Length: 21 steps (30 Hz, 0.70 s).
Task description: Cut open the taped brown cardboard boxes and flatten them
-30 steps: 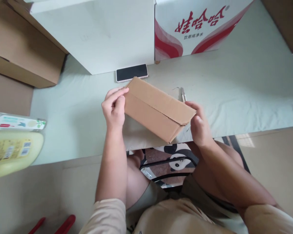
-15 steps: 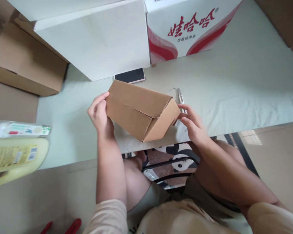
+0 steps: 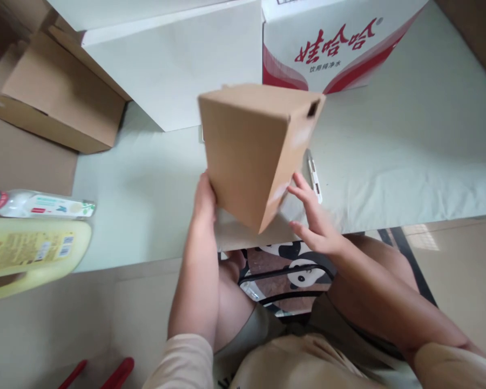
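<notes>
A brown cardboard box (image 3: 243, 156) is held up and tilted over the cloth-covered table, slightly blurred by motion. My left hand (image 3: 204, 199) grips its lower left side, the fingertips partly hidden behind it. With fingers spread, my right hand (image 3: 314, 219) is at the box's lower right side; the index fingertip is at the cardboard, and whether it presses there I cannot tell. Just beyond that hand lies a slim white cutter knife (image 3: 315, 178) on the cloth. The box has a small dark slot near its upper right corner.
A large white box (image 3: 178, 70) and a white-and-red printed carton (image 3: 332, 54) stand behind. Brown cartons (image 3: 65, 92) are at the left. A clear bottle (image 3: 44, 204) and a yellow jug (image 3: 36, 248) lie at the table's left edge. The pale green cloth (image 3: 409, 151) covers the table.
The cardboard box has been turned and tipped up, now showing other faces. My left hand has shifted right along with it. My right hand's fingers have spread. The phone is now almost wholly hidden.
</notes>
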Tool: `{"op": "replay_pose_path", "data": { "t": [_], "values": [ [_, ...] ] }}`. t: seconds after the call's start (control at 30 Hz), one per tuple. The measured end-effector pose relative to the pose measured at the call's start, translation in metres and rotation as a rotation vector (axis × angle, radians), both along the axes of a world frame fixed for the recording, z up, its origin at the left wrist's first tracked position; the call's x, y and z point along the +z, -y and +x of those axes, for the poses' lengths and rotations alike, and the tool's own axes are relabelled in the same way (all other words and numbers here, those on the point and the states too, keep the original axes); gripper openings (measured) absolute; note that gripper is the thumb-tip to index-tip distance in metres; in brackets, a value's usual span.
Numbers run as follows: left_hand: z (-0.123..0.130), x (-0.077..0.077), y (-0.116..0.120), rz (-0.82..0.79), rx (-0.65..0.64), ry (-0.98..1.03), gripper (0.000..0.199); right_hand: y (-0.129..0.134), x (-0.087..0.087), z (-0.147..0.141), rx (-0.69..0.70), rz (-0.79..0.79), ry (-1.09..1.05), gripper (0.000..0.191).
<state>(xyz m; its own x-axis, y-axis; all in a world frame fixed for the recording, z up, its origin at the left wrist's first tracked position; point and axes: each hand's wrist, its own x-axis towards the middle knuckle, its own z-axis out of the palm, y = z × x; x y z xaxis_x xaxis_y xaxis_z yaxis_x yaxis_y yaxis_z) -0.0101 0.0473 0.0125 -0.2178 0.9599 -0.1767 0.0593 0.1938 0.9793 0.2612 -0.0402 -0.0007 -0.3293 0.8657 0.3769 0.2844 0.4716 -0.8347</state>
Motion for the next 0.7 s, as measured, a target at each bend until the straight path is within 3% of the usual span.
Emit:
{"op": "replay_pose_path", "data": {
  "t": [0.13, 0.4, 0.6, 0.7],
  "values": [
    [0.023, -0.003, 0.012, -0.145, -0.141, 0.105, 0.057, -0.003, 0.004, 0.003, -0.102, 0.085, 0.070, 0.074],
    [0.026, 0.004, 0.017, -0.191, -0.273, -0.001, 0.052, -0.003, 0.012, 0.010, -0.188, 0.147, 0.058, 0.061],
    [0.035, 0.012, 0.025, -0.551, -0.566, -0.042, 0.045, -0.009, 0.022, 0.025, -0.345, 0.144, -0.003, 0.051],
    [0.037, 0.008, 0.020, -0.478, -0.591, -0.151, 0.038, -0.011, 0.026, 0.026, -0.344, 0.125, 0.024, 0.047]
  ]
}}
